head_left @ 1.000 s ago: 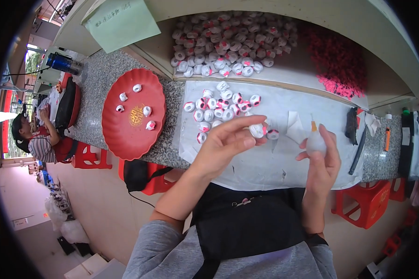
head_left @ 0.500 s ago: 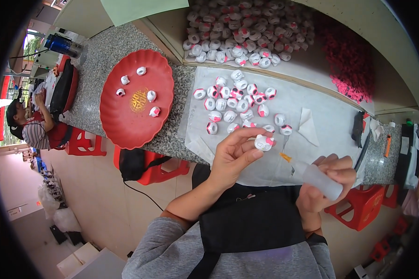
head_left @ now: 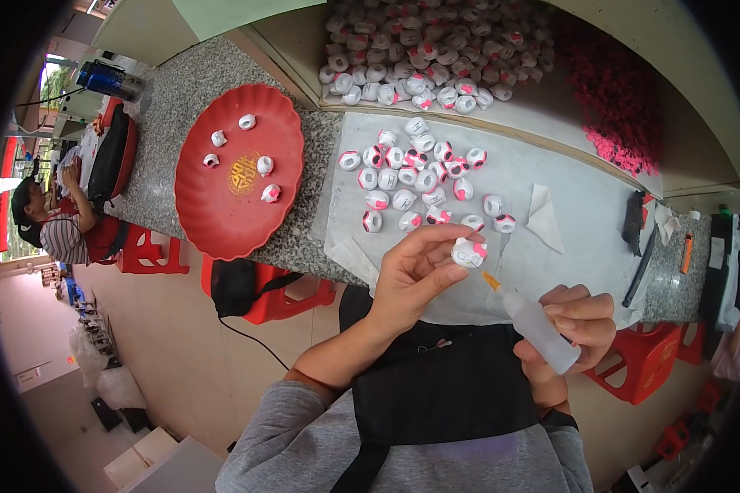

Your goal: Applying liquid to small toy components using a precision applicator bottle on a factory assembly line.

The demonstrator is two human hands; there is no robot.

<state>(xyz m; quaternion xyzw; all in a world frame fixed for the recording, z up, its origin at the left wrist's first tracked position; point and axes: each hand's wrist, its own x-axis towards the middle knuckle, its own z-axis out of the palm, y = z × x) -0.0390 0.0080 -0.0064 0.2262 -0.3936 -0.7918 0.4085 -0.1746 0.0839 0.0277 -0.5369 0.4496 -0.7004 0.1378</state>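
Between thumb and fingers, my left hand [head_left: 419, 267] pinches a small white figure head [head_left: 468, 252] with a pink patch on its upper right. My right hand [head_left: 580, 324] is wrapped round a translucent white squeeze bottle [head_left: 544, 335] with an orange nozzle [head_left: 491, 280]. The nozzle points up and left, close below the pink side of the held head; whether they touch I cannot tell. Just beyond my hands, several similar white and pink pieces [head_left: 426, 181] lie loose on a white sheet [head_left: 510, 177], some showing dark openings.
A red scalloped tray [head_left: 201, 197] with several white pieces stands at left on the granite counter [head_left: 160, 164]. Behind the sheet, a shelf holds a heap of white pieces [head_left: 436, 49] and a pink pile [head_left: 621, 115]. Red stools [head_left: 637, 366] flank me; another person [head_left: 62, 222] sits far left.
My right hand has brought the bottle left, so its orange nozzle is now nearer the white head. My left hand has stayed almost in place.
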